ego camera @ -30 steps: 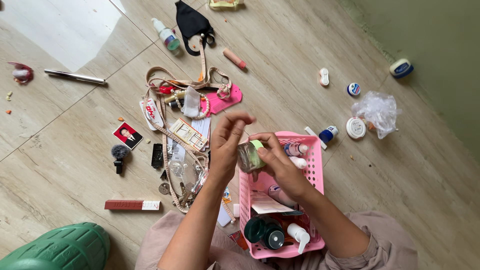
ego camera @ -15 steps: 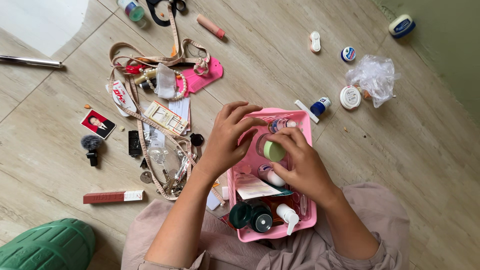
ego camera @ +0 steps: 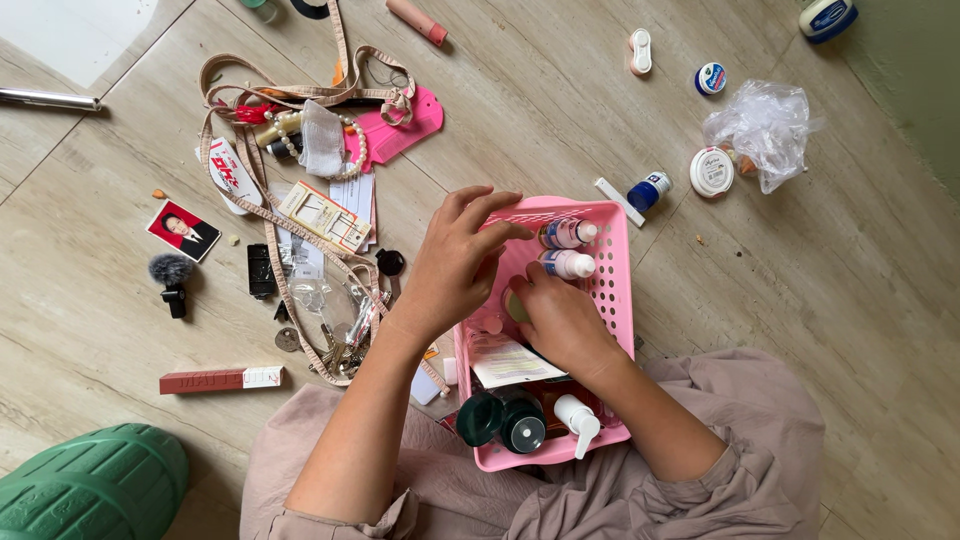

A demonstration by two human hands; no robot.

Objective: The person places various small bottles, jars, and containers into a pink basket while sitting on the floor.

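The right hand [ego camera: 560, 320] reaches down into the pink perforated plastic basket [ego camera: 620, 290], its fingers curled around a small jar with a pale green lid [ego camera: 514, 306], of which only a sliver of the lid shows between the two hands at the centre of the frame. The left hand [ego camera: 455, 265] rests on the basket's left rim, fingers loosely spread and bent over the edge, fingertips just beside the jar; whether they press on it cannot be told.

Inside the basket, above the hands, lie two small white bottles with pink labels [ego camera: 568, 248]. Below the hands sit a folded paper leaflet [ego camera: 515, 365], two dark green round caps [ego camera: 503, 421] and a white pump bottle [ego camera: 577, 419].

Left of the basket, on the pale wood-look floor [ego camera: 800, 290], lies a tangle of beige measuring tape [ego camera: 265, 215], a pink flat card [ego camera: 405, 125], a small portrait photo [ego camera: 183, 230] and a reddish-brown long box [ego camera: 220, 379]. At upper right lie a crumpled clear plastic bag [ego camera: 765, 120], a white round tin [ego camera: 711, 171] and a small blue-capped bottle [ego camera: 648, 190]. A green ribbed plastic object [ego camera: 90, 485] fills the lower left corner.
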